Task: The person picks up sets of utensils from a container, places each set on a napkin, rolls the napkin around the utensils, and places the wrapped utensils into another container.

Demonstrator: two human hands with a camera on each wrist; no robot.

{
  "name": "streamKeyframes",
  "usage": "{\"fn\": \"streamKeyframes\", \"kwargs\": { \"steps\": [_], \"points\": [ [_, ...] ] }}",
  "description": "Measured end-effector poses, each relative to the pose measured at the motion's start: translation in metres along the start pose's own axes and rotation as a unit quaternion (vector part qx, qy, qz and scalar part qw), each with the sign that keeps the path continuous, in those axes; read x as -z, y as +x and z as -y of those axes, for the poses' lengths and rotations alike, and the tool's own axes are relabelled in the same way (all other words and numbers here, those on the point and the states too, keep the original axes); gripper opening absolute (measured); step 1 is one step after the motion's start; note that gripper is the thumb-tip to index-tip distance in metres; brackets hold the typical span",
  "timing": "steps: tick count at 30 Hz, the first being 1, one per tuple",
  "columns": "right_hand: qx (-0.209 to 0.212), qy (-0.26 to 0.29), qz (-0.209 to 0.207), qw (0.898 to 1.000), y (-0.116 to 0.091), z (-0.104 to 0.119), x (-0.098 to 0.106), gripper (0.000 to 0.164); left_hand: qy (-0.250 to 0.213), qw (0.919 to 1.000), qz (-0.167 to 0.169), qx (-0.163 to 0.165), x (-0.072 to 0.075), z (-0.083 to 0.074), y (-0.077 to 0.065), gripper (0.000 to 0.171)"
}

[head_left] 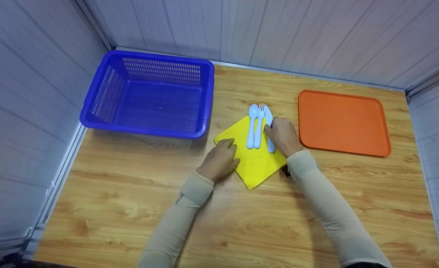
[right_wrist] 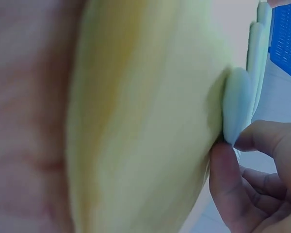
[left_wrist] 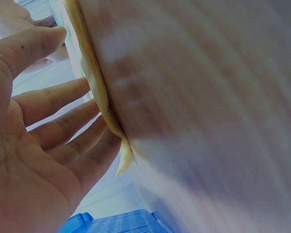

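Observation:
A folded yellow napkin [head_left: 254,167] lies on the wooden table with one corner toward me. White plastic cutlery rests on it: a spoon [head_left: 251,128], a fork [head_left: 258,128] and a knife [head_left: 271,146], side by side with their heads past the napkin's far edge. My right hand [head_left: 283,134] pinches the knife between thumb and finger; in the right wrist view the fingertips meet the knife's side [right_wrist: 236,104]. My left hand [head_left: 221,160] rests at the napkin's left edge, its fingertips touching the cloth [left_wrist: 99,90], fingers fairly straight and spread.
A blue plastic basket [head_left: 148,130] with slotted walls stands at the back left. At the right lies an orange tray [head_left: 344,123]. A small dark object [head_left: 286,171] shows beneath the right wrist. Pale panel walls bound the table at the back and sides.

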State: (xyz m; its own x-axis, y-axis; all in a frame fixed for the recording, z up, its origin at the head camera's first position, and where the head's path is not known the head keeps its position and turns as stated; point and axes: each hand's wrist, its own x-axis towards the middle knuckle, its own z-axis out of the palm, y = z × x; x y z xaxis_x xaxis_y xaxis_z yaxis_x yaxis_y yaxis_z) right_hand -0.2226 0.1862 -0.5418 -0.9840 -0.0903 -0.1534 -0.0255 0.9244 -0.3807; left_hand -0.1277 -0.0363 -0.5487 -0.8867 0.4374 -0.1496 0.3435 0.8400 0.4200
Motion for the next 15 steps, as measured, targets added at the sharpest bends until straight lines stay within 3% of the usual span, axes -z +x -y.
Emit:
{"fn": "streamKeyframes", "kwargs": {
  "steps": [6,15],
  "points": [
    [-0.005,0.027,-0.003,1.0,0.0011,-0.0009,-0.0013,0.031,0.023,0.9996,-0.01,-0.015,-0.0003,-0.0003,-0.0009,0.043],
    [-0.021,0.063,0.005,0.998,0.001,0.0016,-0.0016,0.029,0.018,0.9997,-0.006,-0.015,-0.0009,-0.0003,-0.0004,0.044]
  ]
}}
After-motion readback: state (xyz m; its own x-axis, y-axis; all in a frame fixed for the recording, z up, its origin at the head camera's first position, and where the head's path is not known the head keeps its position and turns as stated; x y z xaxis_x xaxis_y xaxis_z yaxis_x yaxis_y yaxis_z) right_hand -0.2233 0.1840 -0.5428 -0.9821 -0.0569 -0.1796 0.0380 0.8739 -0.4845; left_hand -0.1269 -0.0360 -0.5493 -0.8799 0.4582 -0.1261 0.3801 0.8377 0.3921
